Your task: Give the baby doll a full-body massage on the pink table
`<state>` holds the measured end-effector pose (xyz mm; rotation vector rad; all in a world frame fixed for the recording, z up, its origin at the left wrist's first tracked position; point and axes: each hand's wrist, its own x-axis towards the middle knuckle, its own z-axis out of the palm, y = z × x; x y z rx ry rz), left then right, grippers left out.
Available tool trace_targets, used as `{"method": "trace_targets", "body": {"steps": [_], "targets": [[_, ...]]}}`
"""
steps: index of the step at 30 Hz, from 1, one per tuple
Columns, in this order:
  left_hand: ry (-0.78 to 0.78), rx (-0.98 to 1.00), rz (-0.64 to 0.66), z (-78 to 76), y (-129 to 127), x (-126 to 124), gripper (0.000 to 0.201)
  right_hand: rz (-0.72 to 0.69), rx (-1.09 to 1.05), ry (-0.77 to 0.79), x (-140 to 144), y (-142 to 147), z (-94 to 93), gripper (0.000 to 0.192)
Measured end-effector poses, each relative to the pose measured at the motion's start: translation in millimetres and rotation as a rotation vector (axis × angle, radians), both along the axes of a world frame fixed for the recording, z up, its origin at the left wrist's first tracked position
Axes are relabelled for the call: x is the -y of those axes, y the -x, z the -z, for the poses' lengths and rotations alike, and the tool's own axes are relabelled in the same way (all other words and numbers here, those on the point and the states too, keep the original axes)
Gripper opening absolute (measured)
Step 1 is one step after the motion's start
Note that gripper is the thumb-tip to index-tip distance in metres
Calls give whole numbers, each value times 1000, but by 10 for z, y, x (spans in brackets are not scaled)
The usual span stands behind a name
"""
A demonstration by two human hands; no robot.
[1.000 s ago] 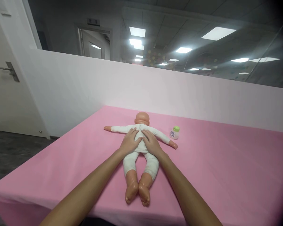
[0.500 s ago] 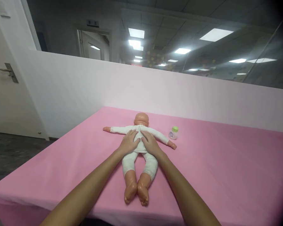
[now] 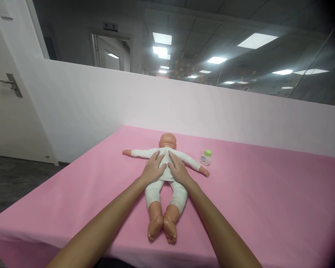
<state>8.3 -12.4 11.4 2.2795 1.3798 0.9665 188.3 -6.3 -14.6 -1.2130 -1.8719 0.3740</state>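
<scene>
A baby doll [image 3: 166, 175] with a white cloth body lies face down, its head toward the wall and its feet toward me. Its arms are stretched out to both sides. My left hand [image 3: 154, 169] rests flat on the left side of the doll's back, fingers pointing to its shoulders. On the right side of the back lies my right hand [image 3: 178, 168], also flat with its fingers extended. Both thumbs point inward near the middle of the back. A small clear bottle with a green cap [image 3: 206, 158] stands beyond the doll's right-hand arm, apart from my hands.
A pink cloth [image 3: 257, 201] covers the table, which meets a low white wall [image 3: 184, 104] at the back. Above the wall is a glass pane reflecting ceiling lights. A white door [image 3: 8, 111] with a metal handle is at the left.
My fingers have spread a little and their tips reach slightly farther up the doll's back. The doll and the bottle lie as before.
</scene>
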Motion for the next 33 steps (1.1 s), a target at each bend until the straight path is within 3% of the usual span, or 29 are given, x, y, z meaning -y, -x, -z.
{"method": "trace_targets", "body": {"steps": [20,33], "targets": [[-37,5,5,8,8,-19,52,70,115,-10,-8,31,-48,62],[-8,-41,14,2,8,-35,55,13,82,11,-17,12,-24,63]]}}
